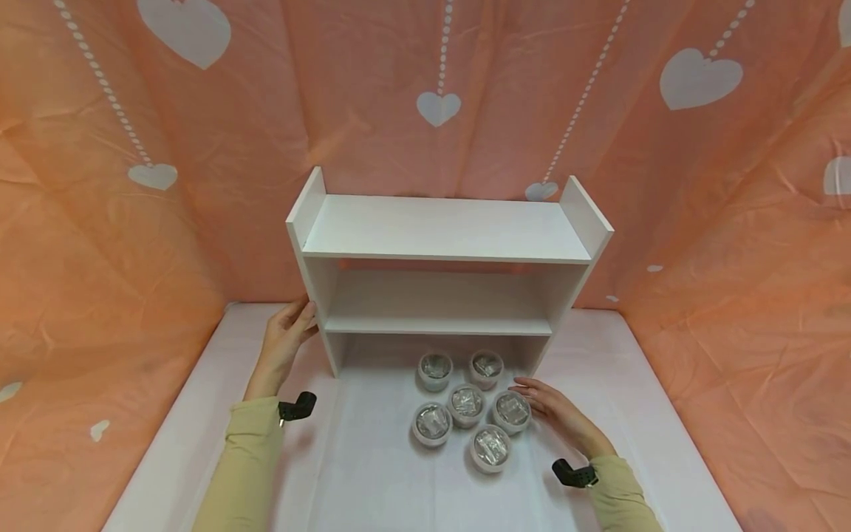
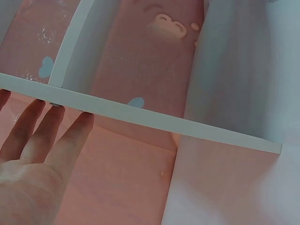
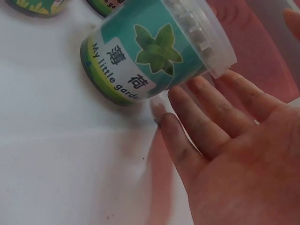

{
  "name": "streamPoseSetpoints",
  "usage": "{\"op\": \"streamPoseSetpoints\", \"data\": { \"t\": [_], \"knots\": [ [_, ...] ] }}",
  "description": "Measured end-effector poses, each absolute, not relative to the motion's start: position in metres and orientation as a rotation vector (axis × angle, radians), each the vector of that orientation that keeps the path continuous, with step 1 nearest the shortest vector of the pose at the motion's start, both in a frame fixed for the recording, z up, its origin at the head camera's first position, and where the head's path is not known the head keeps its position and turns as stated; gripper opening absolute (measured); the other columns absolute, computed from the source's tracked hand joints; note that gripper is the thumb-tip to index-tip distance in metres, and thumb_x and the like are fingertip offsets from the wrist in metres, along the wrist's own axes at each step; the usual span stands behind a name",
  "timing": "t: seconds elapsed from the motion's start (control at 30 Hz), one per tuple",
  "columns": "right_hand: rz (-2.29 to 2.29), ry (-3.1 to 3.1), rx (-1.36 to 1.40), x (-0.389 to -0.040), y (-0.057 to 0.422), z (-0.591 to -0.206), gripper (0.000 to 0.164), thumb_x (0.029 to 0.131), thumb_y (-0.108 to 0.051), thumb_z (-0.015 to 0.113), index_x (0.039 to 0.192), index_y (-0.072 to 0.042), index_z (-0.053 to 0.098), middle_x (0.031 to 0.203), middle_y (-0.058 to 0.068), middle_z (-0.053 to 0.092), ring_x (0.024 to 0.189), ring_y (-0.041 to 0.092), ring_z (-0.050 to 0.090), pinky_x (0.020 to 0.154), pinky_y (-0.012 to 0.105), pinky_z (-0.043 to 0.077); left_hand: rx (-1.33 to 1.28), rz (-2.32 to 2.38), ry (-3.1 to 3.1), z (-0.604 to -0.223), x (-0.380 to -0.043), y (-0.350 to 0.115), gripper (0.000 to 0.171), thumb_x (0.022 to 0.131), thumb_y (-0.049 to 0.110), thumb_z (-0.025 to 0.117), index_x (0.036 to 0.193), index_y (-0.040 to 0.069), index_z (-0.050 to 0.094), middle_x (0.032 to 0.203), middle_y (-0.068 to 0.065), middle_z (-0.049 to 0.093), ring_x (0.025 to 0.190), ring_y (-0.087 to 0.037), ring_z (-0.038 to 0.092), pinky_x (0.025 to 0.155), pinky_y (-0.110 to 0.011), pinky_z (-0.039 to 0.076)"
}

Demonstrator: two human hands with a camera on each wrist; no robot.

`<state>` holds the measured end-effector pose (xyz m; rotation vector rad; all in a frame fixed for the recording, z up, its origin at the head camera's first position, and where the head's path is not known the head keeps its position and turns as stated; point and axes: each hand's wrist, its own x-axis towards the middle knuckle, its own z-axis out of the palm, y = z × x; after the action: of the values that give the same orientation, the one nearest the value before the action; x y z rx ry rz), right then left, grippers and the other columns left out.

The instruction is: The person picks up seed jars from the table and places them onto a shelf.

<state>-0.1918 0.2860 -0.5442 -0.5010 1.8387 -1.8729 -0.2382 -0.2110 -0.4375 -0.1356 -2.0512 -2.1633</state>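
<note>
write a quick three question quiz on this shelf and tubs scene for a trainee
1. How many tubs stand on the table?
2. True or false: the left hand is holding a tub.
3. What is pictured on the tub nearest the right hand? a) strawberry b) green leaves c) fish

Key: 1. Six. 2. False; it is at the white shelf unit's side. 3. b

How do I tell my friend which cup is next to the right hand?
Find the white shelf. At its foot stand six cups, with the right hand beside them. Your cup is the farthest right in the head view, nearest that hand.
</note>
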Motion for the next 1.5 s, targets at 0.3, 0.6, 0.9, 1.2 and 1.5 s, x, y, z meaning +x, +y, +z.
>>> {"op": "streamPoseSetpoints", "data": {
  "t": [0.3,0.6,0.9,1.2,1.5],
  "knots": [
    [-1.767,1.975,-0.472,-0.1903,0.2843,-0.5492,0.058,0.098,-0.007,0.052,0.147,0.006,0.025,0.145,0.030,0.032,0.120,0.006,0.048,0.098,0.019,0.039,-0.140,-2.163,-2.067,-0.4374,-0.2380,-0.2119,0.051,0.101,0.019,0.052,0.143,-0.006,0.037,0.141,-0.017,0.043,0.112,-0.008,0.054,0.099,-0.043,0.044],
    [-1.779,1.932,-0.592,-0.1890,0.2807,-0.5505,0.074,0.088,0.001,0.065,0.146,0.010,0.019,0.145,0.033,0.027,0.123,0.007,0.044,0.096,0.026,0.045,-0.158,-2.152,-2.062,-0.4370,-0.2407,-0.2123,0.052,0.100,0.020,0.053,0.142,-0.008,0.038,0.142,-0.018,0.043,0.114,-0.010,0.053,0.096,-0.034,0.048],
    [-1.740,1.952,-0.598,-0.1857,0.2784,-0.5470,0.077,0.085,0.000,0.070,0.146,0.008,0.024,0.147,0.030,0.028,0.125,0.004,0.041,0.099,0.019,0.039,-0.215,-2.163,-2.037,-0.4381,-0.2390,-0.2142,0.055,0.098,0.025,0.057,0.142,-0.004,0.041,0.143,-0.020,0.042,0.120,-0.017,0.051,0.100,-0.048,0.042],
    [-1.756,1.914,-0.573,-0.1833,0.2763,-0.5462,0.080,0.084,0.000,0.071,0.147,0.007,0.022,0.148,0.030,0.025,0.126,0.006,0.040,0.100,0.021,0.040,-0.160,-2.184,-2.062,-0.4361,-0.2386,-0.2130,0.056,0.100,0.025,0.054,0.143,-0.006,0.037,0.145,-0.020,0.039,0.121,-0.017,0.049,0.104,-0.053,0.036],
    [-1.785,1.896,-0.567,-0.1829,0.2768,-0.5498,0.078,0.083,0.001,0.072,0.146,0.007,0.025,0.141,0.026,0.038,0.121,0.012,0.048,0.097,0.026,0.045,-0.149,-2.213,-2.056,-0.4371,-0.2394,-0.2135,0.056,0.100,0.024,0.053,0.144,-0.006,0.035,0.142,-0.015,0.043,0.116,-0.010,0.052,0.101,-0.041,0.043]
  ]
}}
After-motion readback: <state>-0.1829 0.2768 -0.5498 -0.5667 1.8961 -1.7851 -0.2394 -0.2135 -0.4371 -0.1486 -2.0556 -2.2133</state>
